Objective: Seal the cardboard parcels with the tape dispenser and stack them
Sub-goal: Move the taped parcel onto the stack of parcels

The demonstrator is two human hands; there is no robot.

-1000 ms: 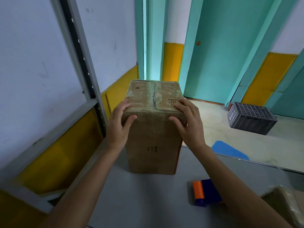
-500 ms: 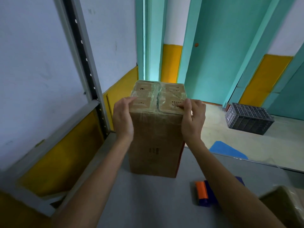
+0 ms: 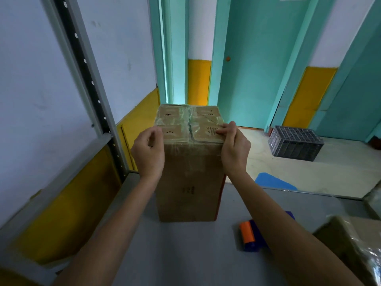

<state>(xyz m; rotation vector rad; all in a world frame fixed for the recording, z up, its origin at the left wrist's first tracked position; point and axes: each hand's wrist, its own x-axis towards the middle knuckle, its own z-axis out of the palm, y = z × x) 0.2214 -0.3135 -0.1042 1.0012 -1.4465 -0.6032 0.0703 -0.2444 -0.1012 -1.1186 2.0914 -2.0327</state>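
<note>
While my right hand [image 3: 235,147] lies over the parcel's [image 3: 189,178] top right edge, its fingers [image 3: 223,131] stretched leftward and flat on the lid, I judge I am pressing the tape [image 3: 190,124] down so it grips the cardboard at the corner. My left hand [image 3: 148,149] sits against the upper left edge with its fingers curled in. I cannot tell whether it pinches a loose end of tape or only steadies that side. One hand at each edge braces the box so the pressing does not tip it.

The parcel stands on end on the grey table [image 3: 185,254], at its far side and close to the left edge. Its long axis runs straight up, and the taped flaps face the ceiling. The seam between them runs away from me, toward the teal door.

The tape dispenser [image 3: 248,234], orange and blue, lies on the table near me on the right, partly under my forearm, where I can reach it for the next box. A second parcel [image 3: 354,244] shows at the lower right corner, glossy with wrapping. Beyond the table a dark crate [image 3: 294,144] sits on the floor.
</note>
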